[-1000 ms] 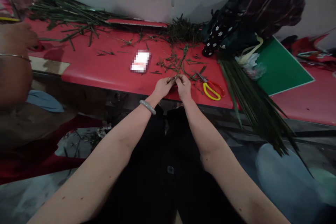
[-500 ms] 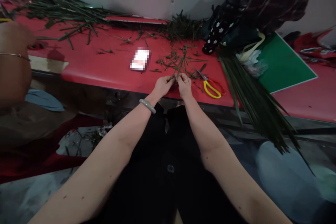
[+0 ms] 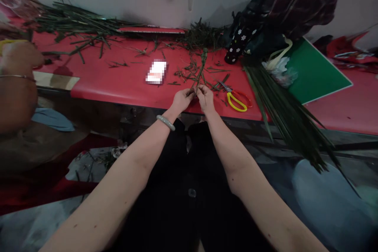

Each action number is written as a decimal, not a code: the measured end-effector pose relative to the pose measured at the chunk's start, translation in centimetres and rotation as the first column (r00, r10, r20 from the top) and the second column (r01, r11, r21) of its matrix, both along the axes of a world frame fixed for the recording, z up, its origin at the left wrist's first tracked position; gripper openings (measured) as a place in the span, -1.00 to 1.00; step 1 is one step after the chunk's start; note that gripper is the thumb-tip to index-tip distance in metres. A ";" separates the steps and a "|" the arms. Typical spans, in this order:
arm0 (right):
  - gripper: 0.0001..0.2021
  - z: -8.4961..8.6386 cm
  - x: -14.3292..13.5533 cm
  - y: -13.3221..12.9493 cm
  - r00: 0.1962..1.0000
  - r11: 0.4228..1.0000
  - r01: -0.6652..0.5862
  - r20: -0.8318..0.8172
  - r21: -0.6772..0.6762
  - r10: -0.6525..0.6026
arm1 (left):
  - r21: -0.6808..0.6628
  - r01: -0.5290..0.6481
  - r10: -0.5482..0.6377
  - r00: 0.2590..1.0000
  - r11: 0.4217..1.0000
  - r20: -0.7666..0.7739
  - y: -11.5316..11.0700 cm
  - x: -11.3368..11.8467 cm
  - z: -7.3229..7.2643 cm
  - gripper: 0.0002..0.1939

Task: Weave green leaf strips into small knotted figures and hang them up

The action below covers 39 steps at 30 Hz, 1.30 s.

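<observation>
My left hand (image 3: 181,100) and my right hand (image 3: 206,97) meet at the front edge of the red table (image 3: 112,86). Both are closed, fingertips pinching the lower end of a thin green leaf strip (image 3: 203,63) that points away from me and has a thicker knot-like tip. Its exact shape between the fingers is hidden. Just right of my right hand lie scissors (image 3: 236,101) with one yellow and one red handle. Small leaf scraps (image 3: 186,75) are scattered beyond my hands.
A pixelated bright phone-like object (image 3: 156,72) lies left of centre. Long palm leaves (image 3: 289,114) overhang the edge at right, by a green board (image 3: 319,73) and a flowered black umbrella (image 3: 240,39). Cut stems (image 3: 76,21) pile up behind. Another person's arm (image 3: 17,86) is at left.
The leaf strip now stands out more clearly beyond my fingers, its tip raised slightly. Both hands stay pinched together. The whole view has shifted a little; the other person's hand at left has moved.
</observation>
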State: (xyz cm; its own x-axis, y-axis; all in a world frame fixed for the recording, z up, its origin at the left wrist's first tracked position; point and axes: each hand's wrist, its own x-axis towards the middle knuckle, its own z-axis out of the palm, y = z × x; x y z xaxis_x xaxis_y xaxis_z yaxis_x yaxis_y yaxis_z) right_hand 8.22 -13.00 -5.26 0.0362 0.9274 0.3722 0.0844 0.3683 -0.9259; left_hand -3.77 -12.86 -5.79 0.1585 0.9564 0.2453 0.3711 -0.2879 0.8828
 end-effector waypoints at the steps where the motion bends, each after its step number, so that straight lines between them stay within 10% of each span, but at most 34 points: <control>1: -0.76 0.2 0.0 -0.1 1.000 1.000 -0.008 -0.012 -0.006 0.008 | -0.002 -0.002 0.002 1.000 1.000 0.007 0.0 0.0 -0.1 -0.75; 39: -0.75 -0.4 -0.1 0.3 0.997 0.999 -0.008 -0.078 -0.049 0.004 | -0.012 -0.046 0.044 0.990 0.999 -0.133 -0.6 0.1 0.9 -0.64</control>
State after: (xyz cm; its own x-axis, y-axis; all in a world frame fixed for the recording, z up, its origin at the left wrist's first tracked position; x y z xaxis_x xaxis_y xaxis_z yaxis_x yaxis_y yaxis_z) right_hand 8.13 -12.69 -5.63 0.0577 0.9449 0.3222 0.0092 0.3223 -0.9466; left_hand -3.71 -13.45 -4.86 0.1451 0.9667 0.2109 0.4976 -0.2556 0.8289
